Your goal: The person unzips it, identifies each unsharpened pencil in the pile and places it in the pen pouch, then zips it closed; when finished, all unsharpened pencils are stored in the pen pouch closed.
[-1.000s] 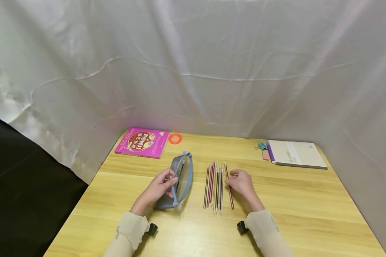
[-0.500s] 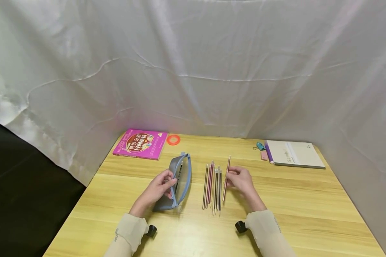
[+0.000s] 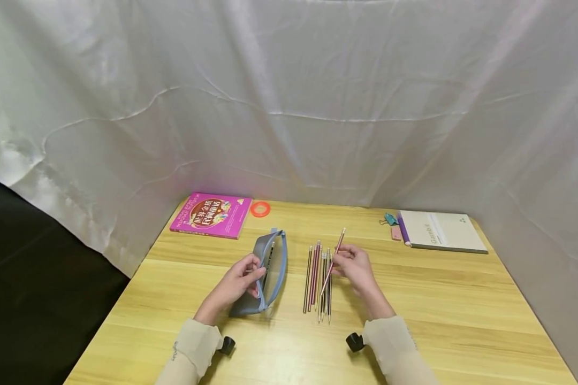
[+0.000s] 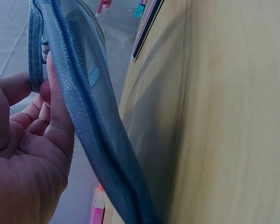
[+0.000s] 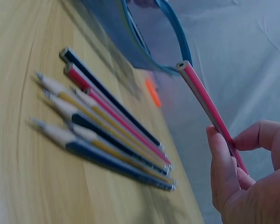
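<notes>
My left hand (image 3: 237, 280) pinches the near rim of a blue mesh pencil case (image 3: 284, 262), whose zipped mouth gapes to the right. Inside the case a dark pencil (image 3: 268, 262) shows. Between thumb and fingers my right hand (image 3: 357, 268) holds a red striped pencil (image 5: 205, 100), slanted above the table, its blunt unsharpened end toward the case in the right wrist view. Under and left of it lies a row of several pencils (image 5: 107, 109), dark, red and yellowish, some sharpened and some blunt. In the left wrist view the blue rim (image 4: 36, 51) sits between thumb and fingers.
A pink book (image 3: 212, 215) and an orange ring (image 3: 260, 209) lie at the back left. At the back right are a notebook (image 3: 448, 231), a purple pen (image 3: 403, 229), a pink eraser (image 3: 396, 233) and a teal binder clip (image 3: 390, 218). Grey cloth (image 3: 318, 149) hangs behind the table.
My right hand has lifted the red pencil off the table, tilted it and carried it left over the row of pencils. The left hand keeps its grip on the pencil case.
</notes>
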Tool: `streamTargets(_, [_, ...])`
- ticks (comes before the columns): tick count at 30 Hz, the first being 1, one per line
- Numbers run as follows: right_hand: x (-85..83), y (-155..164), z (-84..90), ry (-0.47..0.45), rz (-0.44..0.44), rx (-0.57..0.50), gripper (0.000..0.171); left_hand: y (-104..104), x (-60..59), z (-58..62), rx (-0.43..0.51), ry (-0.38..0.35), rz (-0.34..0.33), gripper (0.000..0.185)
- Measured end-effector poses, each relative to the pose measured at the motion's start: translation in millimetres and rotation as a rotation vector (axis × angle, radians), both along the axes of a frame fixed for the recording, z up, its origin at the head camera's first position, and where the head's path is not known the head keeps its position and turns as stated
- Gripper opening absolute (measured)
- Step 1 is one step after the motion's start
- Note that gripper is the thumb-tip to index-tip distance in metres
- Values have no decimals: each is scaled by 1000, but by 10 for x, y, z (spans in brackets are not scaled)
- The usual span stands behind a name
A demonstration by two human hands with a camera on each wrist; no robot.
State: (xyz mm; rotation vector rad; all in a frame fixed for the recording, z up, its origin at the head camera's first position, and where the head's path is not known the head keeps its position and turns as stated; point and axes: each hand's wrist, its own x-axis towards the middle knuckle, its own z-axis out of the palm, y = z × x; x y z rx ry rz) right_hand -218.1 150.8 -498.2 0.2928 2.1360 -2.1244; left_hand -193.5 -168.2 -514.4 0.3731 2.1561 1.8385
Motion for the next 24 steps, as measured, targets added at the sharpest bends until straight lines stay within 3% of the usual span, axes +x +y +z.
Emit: streamTargets(24, [106, -789, 100, 111, 72, -184, 36, 88, -5, -79, 14, -5, -25, 21])
